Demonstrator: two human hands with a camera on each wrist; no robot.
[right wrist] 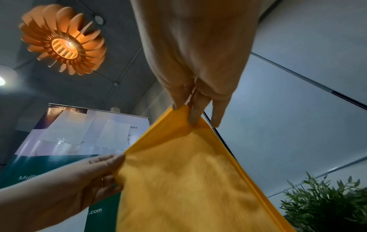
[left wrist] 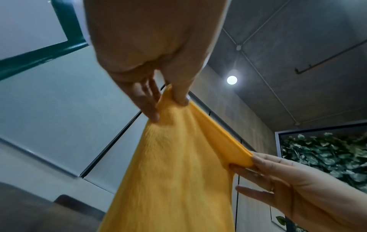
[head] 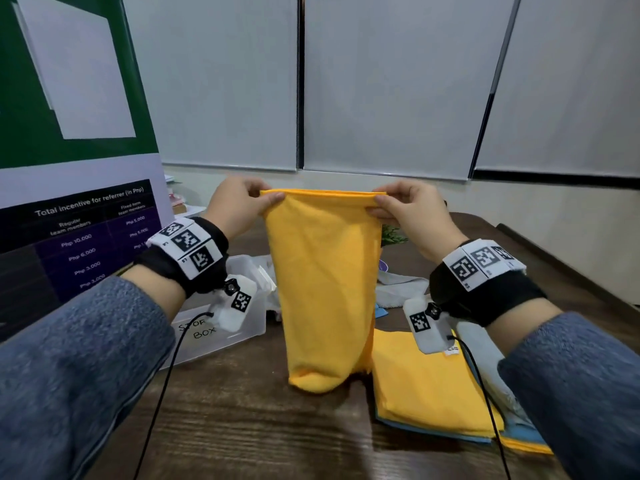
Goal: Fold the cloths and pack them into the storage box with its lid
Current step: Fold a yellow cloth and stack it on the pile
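While both forearms reach forward and rise from the elbows, the left hand (head: 239,206) and the right hand (head: 410,211) sit level with each other, well above the worktop (head: 242,420), each pinching one top corner of a yellow cloth (head: 325,289). Between the two hands the cloth's upper edge is pulled fairly straight, and it shows as a doubled layer; the rest hangs down below the hands, its rounded lower end reaching the worktop or hanging just over it, which of the two cannot be told. From the left wrist view the thumb (left wrist: 179,89) presses the corner from one side and the fingers (left wrist: 147,103) back it from the other, pointing down along the fabric. From the right wrist view the grip is the same kind: thumb on one face, fingers (right wrist: 198,108) stretched along the other. Both wrists wear black bands with printed square markers, and blue-grey sleeves cover the forearms. Below the left hand stands a clear plastic storage box (head: 225,334) with handwriting on its side. Below the right hand lies a flat stack of cloths (head: 429,386), yellow on top with blue edges showing underneath. Beyond the hanging cloth, crumpled pale cloth (head: 398,289) lies on the worktop.
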